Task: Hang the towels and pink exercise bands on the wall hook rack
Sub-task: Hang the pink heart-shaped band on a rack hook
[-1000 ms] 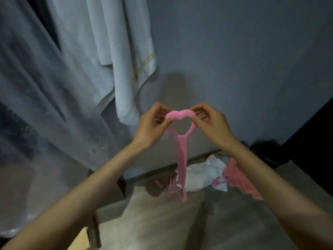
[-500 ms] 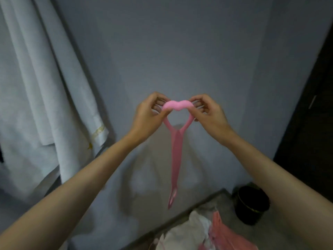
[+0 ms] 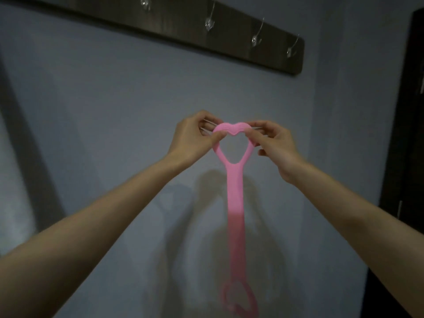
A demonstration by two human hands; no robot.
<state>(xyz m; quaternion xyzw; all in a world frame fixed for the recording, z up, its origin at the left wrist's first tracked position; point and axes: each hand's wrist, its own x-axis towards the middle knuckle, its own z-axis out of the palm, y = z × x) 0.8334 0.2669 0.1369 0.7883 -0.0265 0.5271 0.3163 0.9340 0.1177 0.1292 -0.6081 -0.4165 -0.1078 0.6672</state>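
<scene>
I hold the pink exercise band [image 3: 234, 193] up in front of the wall, my left hand [image 3: 192, 137] and my right hand [image 3: 274, 143] each pinching one side of its upper heart-shaped loop between thumb and fingertips, pulling the opening wide. The strap hangs straight down from the loop, and its lower loop blurs near the bottom of my view. The wall hook rack [image 3: 229, 40] sits above and well apart from my hands, a dark wooden board with clear hooks; the hook [image 3: 256, 37] second from its right end looks closest to my line.

My worry is the aim. Those hooks are transparent and small, so in this dim light I could misjudge the tip and slide the loop past it against the board. If I let go too soon, the band's own weight would likely pull it off. The rubber may also snap narrow once one hand eases, closing the opening. The swinging lower end could tug it sideways too.
</scene>
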